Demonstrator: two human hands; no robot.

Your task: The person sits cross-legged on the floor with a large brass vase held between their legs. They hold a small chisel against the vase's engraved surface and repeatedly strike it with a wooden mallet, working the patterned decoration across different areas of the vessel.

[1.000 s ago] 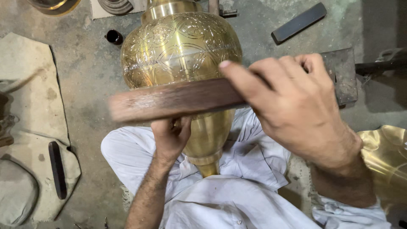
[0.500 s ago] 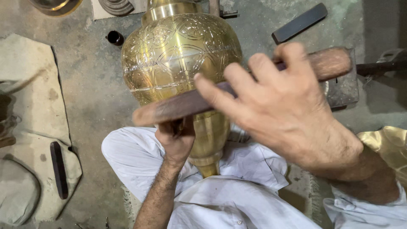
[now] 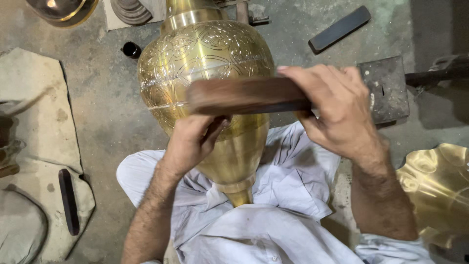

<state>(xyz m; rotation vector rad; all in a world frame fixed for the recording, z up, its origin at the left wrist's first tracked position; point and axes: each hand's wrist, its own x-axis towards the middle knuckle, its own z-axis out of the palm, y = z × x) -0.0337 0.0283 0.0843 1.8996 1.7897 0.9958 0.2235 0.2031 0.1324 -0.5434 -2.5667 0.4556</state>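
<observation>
holding a wooden block across an engraved brass vase

my right hand [image 3: 337, 110] grips the wooden block [image 3: 246, 95], its long axis level across the brass vase [image 3: 205, 63] propped on my lap. my left hand [image 3: 193, 142], nearer the vase, is closed against its belly just under the block.

A big brass vase [image 3: 205, 58] lies across the lap, tipped over, its narrow foot pointing in towards the body and its neck pointing away towards the floor. The rounded belly gleams yellow-gold and is covered in engraved scrollwork and bands; the lower taper is plain and smooth. Across the belly sits a dark brown wooden block [image 3: 244, 96], long and flat, held level, its left end out over the engraved metal. Whether the wood actually touches the brass cannot be told from here.
</observation>
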